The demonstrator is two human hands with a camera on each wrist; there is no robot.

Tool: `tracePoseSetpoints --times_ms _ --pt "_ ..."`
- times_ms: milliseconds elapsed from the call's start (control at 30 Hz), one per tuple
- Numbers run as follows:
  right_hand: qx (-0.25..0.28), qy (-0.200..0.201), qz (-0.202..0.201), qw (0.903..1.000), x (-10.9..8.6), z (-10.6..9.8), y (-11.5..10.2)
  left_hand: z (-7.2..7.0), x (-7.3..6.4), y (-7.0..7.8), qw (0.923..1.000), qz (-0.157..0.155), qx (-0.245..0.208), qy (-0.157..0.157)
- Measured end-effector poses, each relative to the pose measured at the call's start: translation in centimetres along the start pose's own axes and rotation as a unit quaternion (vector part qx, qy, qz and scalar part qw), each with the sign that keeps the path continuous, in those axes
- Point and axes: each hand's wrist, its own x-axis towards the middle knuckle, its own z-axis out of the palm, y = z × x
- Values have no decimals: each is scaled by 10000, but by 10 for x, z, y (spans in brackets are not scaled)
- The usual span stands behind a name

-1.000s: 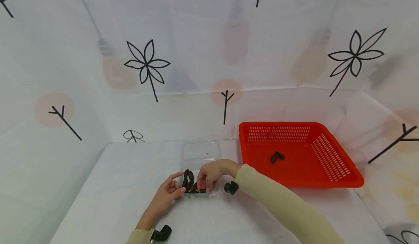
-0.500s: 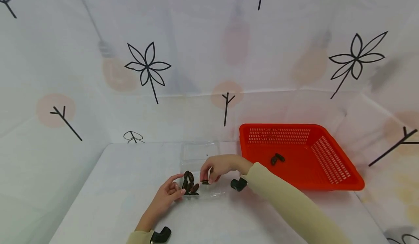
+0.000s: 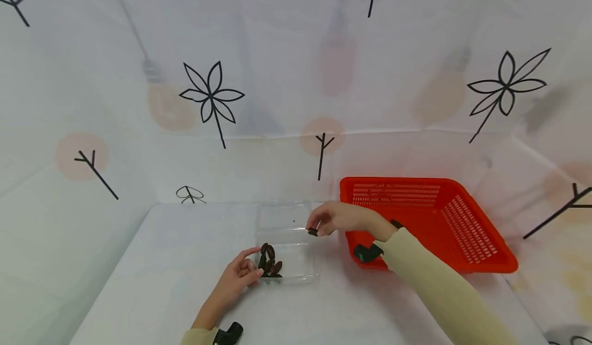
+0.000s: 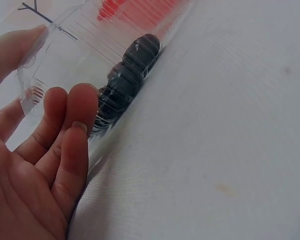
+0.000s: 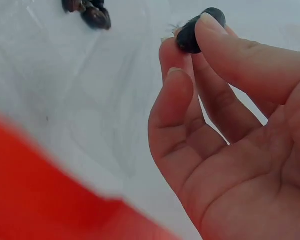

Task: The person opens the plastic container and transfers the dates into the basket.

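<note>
In the head view, a clear plastic box [image 3: 298, 260] lies with its lid [image 3: 284, 216] folded back. Several dark brown, oval, date-like pieces [image 3: 271, 252] fill its left side. My left hand [image 3: 238, 273] holds the box's left end, index finger at the back corner and thumb at the front; the left wrist view shows fingers [image 4: 81, 110] against the clear wall. My right hand [image 3: 339, 216] is to the right of the lid, pinching one dark date-like piece [image 5: 200, 31] between thumb and fingertips. Its point is also visible below the fingers in the head view.
A red plastic basket [image 3: 425, 181] with slotted walls stands at the right, partly behind my right forearm. Inside it, a dark piece [image 3: 396, 223] peeks out above the sleeve. White patterned cloth [image 3: 287, 103] rises behind the white table [image 3: 176, 242].
My right hand has lifted a dark date-like piece from the box's front and carried it back and right, towards the basket. The left hand stays at the box's left end.
</note>
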Motion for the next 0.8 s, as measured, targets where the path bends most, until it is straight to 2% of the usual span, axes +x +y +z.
tracePoseSetpoints --times_ms 133,233,400,500,633,800 --pt "0 425 35 9991 -24 -17 13 2 -1 0 10000 -3 32 -21" --pt "-5 787 207 9967 -42 -28 27 3 -2 -1 10000 -37 -4 2" --pt "106 1398 602 9883 -72 -49 57 4 -3 -1 9999 -48 -148 3" --pt "134 1665 753 9831 -89 -60 74 5 -4 0 10000 -34 -80 13" --pt "304 1926 936 9763 -108 -69 93 5 -5 1 10000 -39 -56 22" --pt "520 1965 1073 9732 -124 -73 117 7 -7 2 10000 -52 -43 51"
